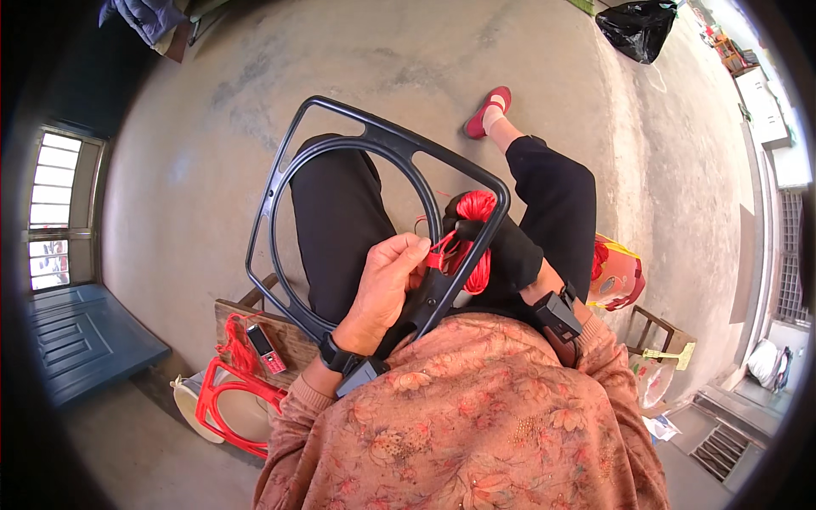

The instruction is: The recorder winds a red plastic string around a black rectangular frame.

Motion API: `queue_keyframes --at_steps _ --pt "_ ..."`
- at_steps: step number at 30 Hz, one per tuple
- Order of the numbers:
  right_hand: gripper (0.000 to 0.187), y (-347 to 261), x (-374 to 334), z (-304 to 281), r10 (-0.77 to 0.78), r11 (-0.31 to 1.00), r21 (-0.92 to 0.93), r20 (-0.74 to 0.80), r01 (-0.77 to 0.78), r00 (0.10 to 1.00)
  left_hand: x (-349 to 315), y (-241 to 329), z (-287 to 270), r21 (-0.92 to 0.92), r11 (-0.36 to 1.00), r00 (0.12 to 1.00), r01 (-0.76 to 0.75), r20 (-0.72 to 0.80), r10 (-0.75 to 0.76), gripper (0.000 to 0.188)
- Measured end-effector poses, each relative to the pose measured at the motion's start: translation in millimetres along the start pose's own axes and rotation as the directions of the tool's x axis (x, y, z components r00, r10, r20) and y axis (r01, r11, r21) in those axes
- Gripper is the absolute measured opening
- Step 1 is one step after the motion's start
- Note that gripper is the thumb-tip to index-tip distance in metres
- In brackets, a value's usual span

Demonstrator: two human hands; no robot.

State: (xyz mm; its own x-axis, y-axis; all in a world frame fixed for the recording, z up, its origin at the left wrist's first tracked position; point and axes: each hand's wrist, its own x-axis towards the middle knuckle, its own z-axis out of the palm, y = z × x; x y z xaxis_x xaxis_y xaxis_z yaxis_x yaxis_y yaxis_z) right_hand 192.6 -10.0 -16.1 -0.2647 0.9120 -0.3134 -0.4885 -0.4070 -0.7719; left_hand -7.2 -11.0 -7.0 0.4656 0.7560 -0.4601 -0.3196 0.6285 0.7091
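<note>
A black plastic frame [374, 134], a round ring inside a squarish outer bar, lies tilted across my lap. My left hand [387, 276] is bare and closed, with thumb and forefinger pinching red cord [436, 259] against the near right part of the ring, where some turns are wrapped. Beyond the outer bar, my right hand [513, 255] wears a black glove and closes around a bundle of red cord [476, 205]. Loops of that bundle stick out above and below the glove. The right fingertips are partly hidden behind the frame and cord.
To my left, a wooden bench [293, 344] bears a red phone [266, 348] and loose red cord [238, 344]. Beside it hangs a red plastic frame [208, 408]. A red and yellow bag [619, 276] stands right of my knee. A black plastic bag [637, 30] lies far right.
</note>
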Motion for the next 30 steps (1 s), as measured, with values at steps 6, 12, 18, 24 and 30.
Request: queue_keyframes --at_steps 6,12,18,24,30 --pt "0.025 -12.7 -14.1 14.2 0.055 0.992 -0.109 -0.016 -0.057 0.998 0.3 -0.3 -0.9 -0.035 0.999 1.0 -0.022 0.005 0.022 0.017" --pt "0.022 5.9 -26.2 -13.8 0.046 0.793 -0.598 -0.141 -0.122 0.989 2.5 -0.4 -2.8 -0.013 1.0 1.0 0.003 0.014 -0.003 0.016" --pt "0.021 -8.8 -33.0 -8.0 0.115 0.947 -0.274 -0.205 -0.17 0.972 3.0 -1.2 -8.3 0.002 1.0 0.997 -0.005 0.081 0.005 0.012" --pt "0.019 19.0 -28.1 -4.8 0.197 0.972 -0.108 -0.119 -0.21 0.973 -1.8 6.5 6.5 -0.046 0.995 0.994 0.09 0.058 -0.088 0.015" --pt "0.022 25.3 -30.6 -26.5 0.163 0.974 -0.1 -0.305 -0.201 0.938 2.0 4.1 -7.3 -0.122 0.99 0.99 0.068 0.134 -0.052 0.011"
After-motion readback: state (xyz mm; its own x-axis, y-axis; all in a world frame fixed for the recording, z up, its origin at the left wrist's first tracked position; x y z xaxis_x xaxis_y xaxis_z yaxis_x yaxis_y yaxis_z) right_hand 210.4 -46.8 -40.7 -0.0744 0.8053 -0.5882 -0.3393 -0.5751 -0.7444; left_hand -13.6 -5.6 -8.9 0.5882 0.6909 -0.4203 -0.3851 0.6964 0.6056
